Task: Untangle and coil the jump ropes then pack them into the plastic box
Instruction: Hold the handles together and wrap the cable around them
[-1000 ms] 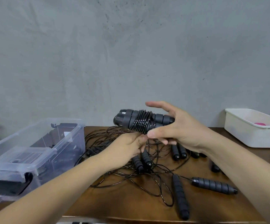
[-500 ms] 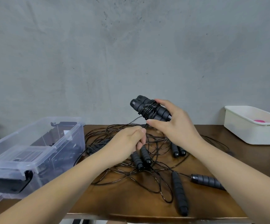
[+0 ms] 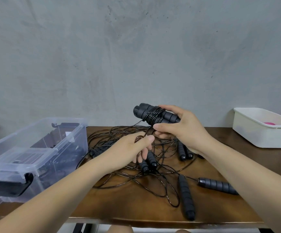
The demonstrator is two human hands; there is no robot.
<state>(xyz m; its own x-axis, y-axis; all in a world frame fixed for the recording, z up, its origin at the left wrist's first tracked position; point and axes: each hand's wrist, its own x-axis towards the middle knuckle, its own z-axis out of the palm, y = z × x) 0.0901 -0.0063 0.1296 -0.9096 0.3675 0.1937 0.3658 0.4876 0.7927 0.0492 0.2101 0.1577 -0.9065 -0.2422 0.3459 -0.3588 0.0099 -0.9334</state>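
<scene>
My right hand (image 3: 185, 130) grips a pair of black jump-rope handles (image 3: 146, 113) held side by side above the table, with black cord wound round their middle. My left hand (image 3: 133, 148) pinches the free end of that cord just below and to the left of the bundle. Under both hands lies a tangle of black ropes (image 3: 136, 175) with several loose handles, two of them (image 3: 186, 197) (image 3: 217, 185) near the front right. The clear plastic box (image 3: 40, 148) stands open on the left, with dark items inside.
A white tub (image 3: 260, 130) with something pink inside sits at the back right of the brown table (image 3: 123, 209). A grey wall stands close behind. The box's dark latch (image 3: 7, 185) faces me at the front left.
The handle bundle rose and turned from level to tilted, its ends pointing up-left. My left hand shifted along the cord, which now runs short between my hands.
</scene>
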